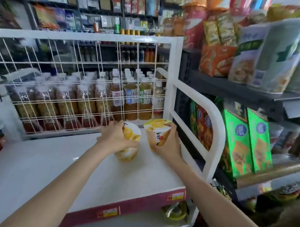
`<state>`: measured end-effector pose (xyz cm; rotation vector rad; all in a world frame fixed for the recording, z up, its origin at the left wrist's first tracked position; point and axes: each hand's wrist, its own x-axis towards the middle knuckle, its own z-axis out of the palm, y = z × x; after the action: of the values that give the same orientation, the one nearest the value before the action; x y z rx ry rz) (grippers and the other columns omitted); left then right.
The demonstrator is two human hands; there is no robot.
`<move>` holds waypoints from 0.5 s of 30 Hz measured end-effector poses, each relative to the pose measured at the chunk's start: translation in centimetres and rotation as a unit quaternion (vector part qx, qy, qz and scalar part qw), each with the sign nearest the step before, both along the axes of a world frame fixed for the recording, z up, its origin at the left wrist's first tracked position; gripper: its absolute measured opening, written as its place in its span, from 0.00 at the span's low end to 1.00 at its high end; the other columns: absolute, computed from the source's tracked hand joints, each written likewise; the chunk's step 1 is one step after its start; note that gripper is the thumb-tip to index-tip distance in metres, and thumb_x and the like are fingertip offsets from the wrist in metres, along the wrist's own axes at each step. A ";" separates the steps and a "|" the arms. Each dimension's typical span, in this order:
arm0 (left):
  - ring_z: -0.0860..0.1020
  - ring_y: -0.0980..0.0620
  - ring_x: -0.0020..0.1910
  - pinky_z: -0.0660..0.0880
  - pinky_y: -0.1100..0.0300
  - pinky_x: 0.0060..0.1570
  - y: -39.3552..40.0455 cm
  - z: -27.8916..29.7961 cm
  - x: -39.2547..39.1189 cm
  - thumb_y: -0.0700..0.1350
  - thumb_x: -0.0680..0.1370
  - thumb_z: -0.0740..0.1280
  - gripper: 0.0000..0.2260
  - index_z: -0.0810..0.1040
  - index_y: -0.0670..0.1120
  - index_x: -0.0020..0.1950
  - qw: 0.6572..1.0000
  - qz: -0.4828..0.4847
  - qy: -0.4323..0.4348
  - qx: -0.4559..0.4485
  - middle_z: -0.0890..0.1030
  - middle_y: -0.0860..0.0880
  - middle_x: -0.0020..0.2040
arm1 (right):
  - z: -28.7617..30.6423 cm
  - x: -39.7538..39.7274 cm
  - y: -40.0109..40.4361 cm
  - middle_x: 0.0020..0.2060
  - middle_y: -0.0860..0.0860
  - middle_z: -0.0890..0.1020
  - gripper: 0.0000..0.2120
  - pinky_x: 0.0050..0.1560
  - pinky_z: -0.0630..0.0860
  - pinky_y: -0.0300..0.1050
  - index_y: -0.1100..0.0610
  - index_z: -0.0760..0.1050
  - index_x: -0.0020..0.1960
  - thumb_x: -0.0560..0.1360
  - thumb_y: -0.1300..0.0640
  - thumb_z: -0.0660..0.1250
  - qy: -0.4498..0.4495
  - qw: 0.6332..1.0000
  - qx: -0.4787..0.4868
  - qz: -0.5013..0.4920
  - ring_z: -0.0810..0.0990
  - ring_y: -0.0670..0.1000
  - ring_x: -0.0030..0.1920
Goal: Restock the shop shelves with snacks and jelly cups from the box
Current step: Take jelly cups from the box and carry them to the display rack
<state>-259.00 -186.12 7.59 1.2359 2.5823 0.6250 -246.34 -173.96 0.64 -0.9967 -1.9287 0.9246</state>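
Left hand: you are gripping a yellow-and-white plastic jelly cup with a fruit-print lid (130, 142) in your left hand (115, 137), fingers curled over its upper side, thumb low on the near side.
Left cup: it is tilting away from upright, lid facing up and to the right, its base touching or just above the white flat shelf top (54, 169) (contact is hard to tell).
Right hand: you are wrapping your right hand (168, 146) around a second yellow jelly cup with a white band and red lettering (157, 131), fingers closing round its right wall, one fingertip resting on the lid rim.
Right cup: it is sitting upright, lid uppermost, just beside the left cup with a narrow gap between them; it is standing near the shelf's right rear corner.
Shelf surround: a white wire grid panel (77, 84) is standing behind both cups; a white tubular side rail (207, 109) is curving down at the right.
Behind the grid: clear bags of brownish snacks (62, 101) and amber drink bottles with white caps (130, 101) are showing through the wires.
Right-hand rack: green cracker boxes (245, 142) and orange snack packets (215, 61) are sitting on dark grey shelves (235, 90).
Shelf front: a dark red price strip with yellow labels (127, 208) is running along the near edge.
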 end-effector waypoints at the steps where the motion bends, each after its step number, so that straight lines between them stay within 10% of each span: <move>1: 0.61 0.41 0.69 0.64 0.46 0.66 1.1 -0.3 -0.7 0.63 0.58 0.73 0.50 0.58 0.47 0.74 1.000 0.002 0.005 -0.005 0.61 0.45 0.71 | -0.2 -0.8 1.2 0.64 0.55 0.68 0.38 0.55 0.68 0.42 0.52 0.57 0.69 0.67 0.51 0.75 -0.014 1.000 0.000 -0.004 0.71 0.55 0.62; 10: 0.59 0.38 0.69 0.62 0.47 0.66 6.4 -2.1 -2.4 0.59 0.67 0.72 0.42 0.57 0.47 0.75 0.999 0.025 0.025 0.018 0.59 0.43 0.72 | -0.1 -0.5 2.4 0.73 0.55 0.58 0.35 0.70 0.55 0.38 0.57 0.50 0.76 0.74 0.70 0.61 -0.029 0.998 0.059 -0.015 0.59 0.53 0.73; 15: 0.50 0.38 0.74 0.52 0.45 0.70 6.9 -3.2 -1.5 0.60 0.71 0.69 0.37 0.60 0.45 0.74 0.993 0.014 0.031 0.112 0.54 0.39 0.75 | 1.0 2.3 -0.5 0.71 0.54 0.62 0.35 0.59 0.74 0.43 0.53 0.49 0.75 0.74 0.67 0.63 -0.060 0.998 0.031 0.009 0.73 0.52 0.62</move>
<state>-260.51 -179.25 4.37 1.3049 2.6431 0.9186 -244.06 -174.47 1.68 -1.0206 -2.0566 0.8255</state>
